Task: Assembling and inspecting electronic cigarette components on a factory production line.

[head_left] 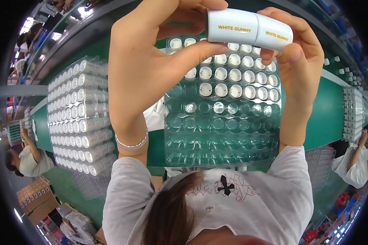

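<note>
Close to the camera, a glossy white cylindrical container lies sideways between my two hands. A seam divides it into two sections, each with gold print; I cannot tell whether these are body and cap or two pieces end to end. My left hand grips the left end, thumb below and fingers above. My right hand pinches the other end between thumb and fingers. Beneath them, a clear plastic tray holds rows of upright white containers in its far part. Its nearer rows are bare hollows.
On the left stand stacked clear trays of white containers. Another such stack is at the far right of the green table. Co-workers sit at both sides, one in a pale shirt at left. Cardboard boxes stand on the floor.
</note>
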Demonstrator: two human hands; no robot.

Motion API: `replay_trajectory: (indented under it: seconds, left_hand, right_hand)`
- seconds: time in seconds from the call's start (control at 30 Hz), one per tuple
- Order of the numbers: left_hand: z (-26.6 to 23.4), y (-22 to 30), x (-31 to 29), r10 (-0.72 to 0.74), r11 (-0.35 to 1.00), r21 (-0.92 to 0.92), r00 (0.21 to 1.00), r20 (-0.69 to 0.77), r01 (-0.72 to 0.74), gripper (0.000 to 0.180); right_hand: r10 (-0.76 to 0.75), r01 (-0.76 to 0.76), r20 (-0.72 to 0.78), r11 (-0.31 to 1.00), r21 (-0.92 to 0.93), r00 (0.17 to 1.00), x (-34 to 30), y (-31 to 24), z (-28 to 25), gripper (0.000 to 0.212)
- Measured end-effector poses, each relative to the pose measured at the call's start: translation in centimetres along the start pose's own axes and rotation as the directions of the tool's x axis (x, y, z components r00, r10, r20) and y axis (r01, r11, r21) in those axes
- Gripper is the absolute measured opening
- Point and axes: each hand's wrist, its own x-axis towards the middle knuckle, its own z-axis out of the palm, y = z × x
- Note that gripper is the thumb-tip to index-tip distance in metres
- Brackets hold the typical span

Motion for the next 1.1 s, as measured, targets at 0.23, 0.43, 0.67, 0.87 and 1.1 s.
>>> replay_trajectory:
  seconds: [0.23,0.43,0.67,0.87,1.1]
  left_hand:
    - [-0.3,0.0,0.1,0.035,0.998,0.04,0.998,0.058,-0.038,0.042]
    - [1.1,0.3,0.3,-0.155,0.987,-0.04,0.987,-0.04,0.154,0.041]
    - [0.8,0.0,0.1,-0.076,0.989,-0.131,0.997,-0.021,0.073,0.037]
    - [0.6,-1.3,-0.9,0.001,0.993,-0.114,0.998,-0.06,-0.008,0.038]
    - [3.1,2.9,0.5,-0.337,0.94,-0.104,0.932,-0.132,0.325,0.038]
  right_hand:
    - [0.022,-0.021,0.043,1.0,-0.015,0.999,0.0,-0.2,-0.4,0.057]
    - [-0.386,0.464,0.278,0.566,-0.681,0.88,0.5,-2.5,2.6,0.04]
    - [-0.085,0.1,0.055,0.75,-0.654,0.995,0.7,-2.4,1.8,0.05]
    - [0.03,-0.1,-0.195,0.927,-0.362,0.98,-0.9,-3.3,4.7,0.04]
    - [-0.066,0.051,-0.049,0.967,-0.249,0.997,-0.3,-3.2,3.3,0.043]
